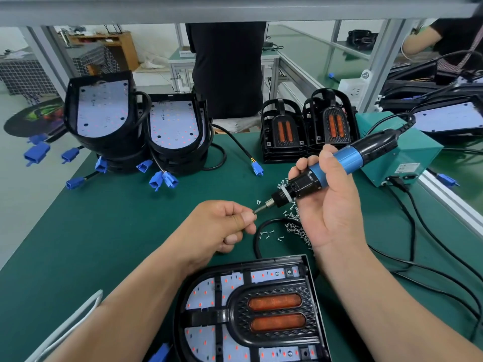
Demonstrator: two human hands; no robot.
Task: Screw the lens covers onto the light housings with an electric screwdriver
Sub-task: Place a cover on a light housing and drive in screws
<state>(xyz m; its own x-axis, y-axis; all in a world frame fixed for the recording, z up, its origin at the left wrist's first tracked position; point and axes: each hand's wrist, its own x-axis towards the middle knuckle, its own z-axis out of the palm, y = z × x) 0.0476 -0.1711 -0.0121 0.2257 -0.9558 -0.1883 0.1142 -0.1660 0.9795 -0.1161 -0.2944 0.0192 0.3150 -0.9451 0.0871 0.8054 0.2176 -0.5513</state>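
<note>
left hand (pixel 222 226) pinches screwdriver (pixel 350 159) bit, tip hidden in the pinch; right hand (pixel 326 205) grips barrel. housing (pixel 251 309) cut off at green bench (pixel 117 218) near edge.

The electric screwdriver (pixel 337 165) has a bright blue barrel between black ends, and a silver bit. Under it the table mat (pixel 130 231) is dark green, strewn with silver screws (pixel 295 227). Nearer than it, the black lens cover (pixel 274 313) shows diamond mesh around two orange ovals, over a white LED board (pixel 201 293) dotted red. Left of it the connectors (pixel 167 178) are blue; right of it the power box (pixel 407 158) is teal
</note>
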